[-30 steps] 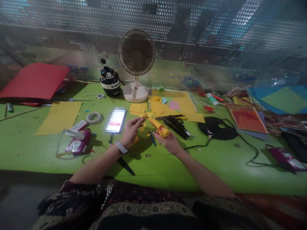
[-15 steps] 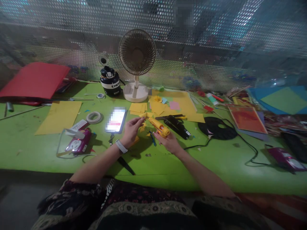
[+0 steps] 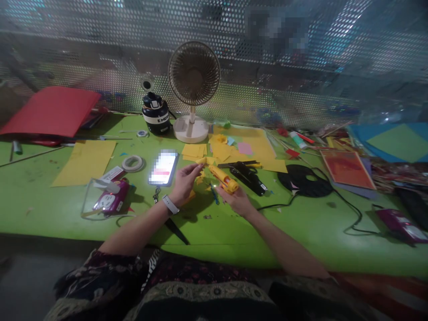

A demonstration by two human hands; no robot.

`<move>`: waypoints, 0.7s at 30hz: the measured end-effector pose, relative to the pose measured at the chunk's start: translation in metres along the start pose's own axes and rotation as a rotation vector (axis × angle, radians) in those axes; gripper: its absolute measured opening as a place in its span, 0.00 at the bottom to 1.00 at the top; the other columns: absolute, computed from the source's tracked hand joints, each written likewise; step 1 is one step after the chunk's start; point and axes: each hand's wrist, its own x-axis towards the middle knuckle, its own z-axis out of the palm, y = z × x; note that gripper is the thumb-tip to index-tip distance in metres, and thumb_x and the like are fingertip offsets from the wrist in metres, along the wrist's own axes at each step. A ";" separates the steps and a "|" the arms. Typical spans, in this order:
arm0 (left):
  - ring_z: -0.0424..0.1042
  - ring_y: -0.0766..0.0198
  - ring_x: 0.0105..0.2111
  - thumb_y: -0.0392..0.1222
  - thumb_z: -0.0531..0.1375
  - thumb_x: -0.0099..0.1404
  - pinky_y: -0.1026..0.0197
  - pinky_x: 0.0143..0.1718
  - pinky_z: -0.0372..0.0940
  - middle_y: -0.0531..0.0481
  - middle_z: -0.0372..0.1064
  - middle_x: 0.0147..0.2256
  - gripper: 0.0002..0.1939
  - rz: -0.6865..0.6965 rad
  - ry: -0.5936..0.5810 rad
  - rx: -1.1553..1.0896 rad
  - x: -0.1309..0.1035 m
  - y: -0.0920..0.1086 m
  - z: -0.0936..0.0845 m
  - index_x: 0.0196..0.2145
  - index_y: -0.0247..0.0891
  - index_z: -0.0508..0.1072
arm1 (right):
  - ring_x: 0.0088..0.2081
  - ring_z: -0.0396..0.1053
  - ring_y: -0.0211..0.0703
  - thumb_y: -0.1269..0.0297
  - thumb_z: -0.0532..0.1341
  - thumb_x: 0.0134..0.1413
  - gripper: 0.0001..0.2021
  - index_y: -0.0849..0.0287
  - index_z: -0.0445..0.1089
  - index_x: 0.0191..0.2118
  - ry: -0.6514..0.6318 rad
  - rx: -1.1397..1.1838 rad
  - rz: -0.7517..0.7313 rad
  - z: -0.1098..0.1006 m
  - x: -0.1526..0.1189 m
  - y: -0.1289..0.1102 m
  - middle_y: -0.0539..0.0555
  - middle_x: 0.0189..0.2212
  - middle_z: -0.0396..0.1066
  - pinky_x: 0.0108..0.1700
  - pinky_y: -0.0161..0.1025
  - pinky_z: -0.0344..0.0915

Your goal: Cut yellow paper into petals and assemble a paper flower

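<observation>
My right hand (image 3: 236, 199) is wrapped round a yellow glue gun (image 3: 223, 179), whose nozzle points up and left. My left hand (image 3: 187, 178), with a white watch band on its wrist, pinches a small yellow paper piece (image 3: 201, 161) close to the nozzle. Below and between the hands lie yellow paper scraps and a small blue item (image 3: 214, 195). A lit phone (image 3: 163, 167) rests left of my left hand. Just right of the glue gun is a black tool (image 3: 249, 179), which I cannot make out fully.
At the back of the green table (image 3: 301, 232) stand a fan (image 3: 191, 129) and a black bottle (image 3: 156, 119). Purple power strips (image 3: 115, 196) lie at both sides. A tape roll (image 3: 133, 163), yellow sheets (image 3: 88, 161), a black disc (image 3: 284, 178) and a cable lie around.
The whole view has shifted slightly, so things appear a little farther right. Both hands keep nearly the same pose and hold the same things.
</observation>
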 end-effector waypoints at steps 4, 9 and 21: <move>0.73 0.63 0.34 0.52 0.72 0.50 0.58 0.40 0.67 0.44 0.79 0.36 0.18 0.002 -0.008 0.009 0.000 -0.001 -0.001 0.35 0.37 0.82 | 0.25 0.63 0.39 0.51 0.66 0.48 0.14 0.55 0.67 0.32 0.000 -0.026 0.009 -0.001 0.000 0.000 0.50 0.25 0.65 0.24 0.38 0.64; 0.73 0.64 0.34 0.52 0.72 0.52 0.59 0.40 0.67 0.45 0.79 0.36 0.17 0.015 -0.024 0.012 0.000 0.000 -0.002 0.35 0.37 0.82 | 0.26 0.63 0.39 0.53 0.66 0.49 0.13 0.56 0.67 0.32 0.001 -0.030 -0.014 -0.001 0.000 0.000 0.50 0.25 0.65 0.26 0.38 0.64; 0.73 0.65 0.32 0.50 0.73 0.50 0.60 0.38 0.67 0.46 0.79 0.35 0.16 0.020 -0.018 -0.006 0.000 0.002 0.000 0.34 0.38 0.82 | 0.27 0.65 0.40 0.53 0.65 0.51 0.13 0.57 0.68 0.36 0.007 -0.067 -0.067 -0.001 0.000 0.007 0.51 0.27 0.67 0.26 0.38 0.66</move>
